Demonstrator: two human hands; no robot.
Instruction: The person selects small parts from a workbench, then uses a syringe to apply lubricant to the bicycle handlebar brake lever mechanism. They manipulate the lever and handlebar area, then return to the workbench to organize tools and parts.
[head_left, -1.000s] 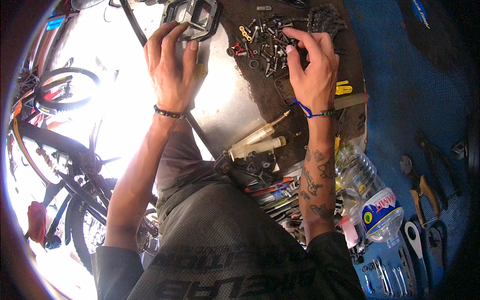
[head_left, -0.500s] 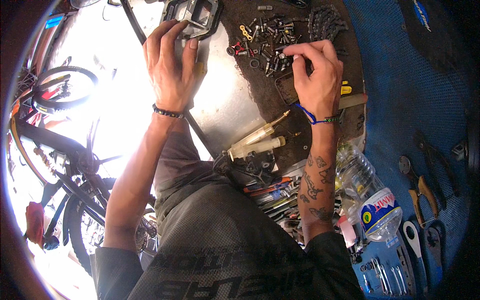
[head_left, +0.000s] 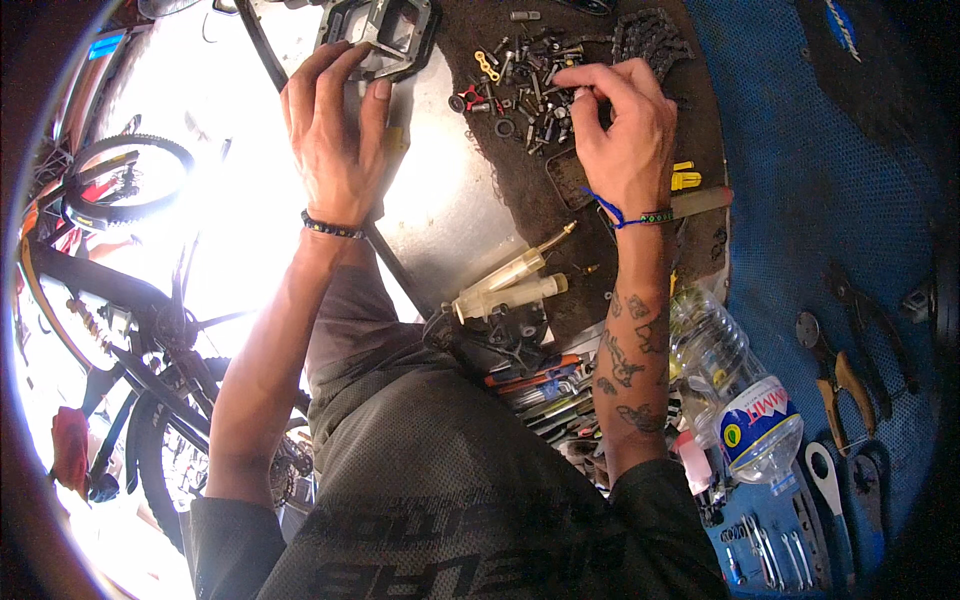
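Note:
My left hand (head_left: 336, 135) rests with bent, parted fingers at the lower edge of a black flat bicycle pedal (head_left: 400, 50) on the metal surface (head_left: 420, 190). My right hand (head_left: 622, 130) is over a loose pile of small bolts and parts (head_left: 515, 95), index finger reaching into it and thumb drawn close; anything pinched there is hidden. A gold chain link (head_left: 486, 65) and red part (head_left: 472, 98) lie among them, beside a dark chain (head_left: 648, 35). Below them are two translucent syringes (head_left: 515, 280) and a small dark tray (head_left: 566, 175).
A bicycle (head_left: 110, 280) and wheel (head_left: 125, 150) stand at left in glare. At right are a blue tool board (head_left: 800, 180) with pliers (head_left: 840, 390) and wrenches, a plastic bottle (head_left: 720, 350), and piled tools (head_left: 545, 395) below the bench's edge.
My right hand first moved down and right, then back up and left over the bolts, its thumb and index now closer together. My left hand stays at the pedal.

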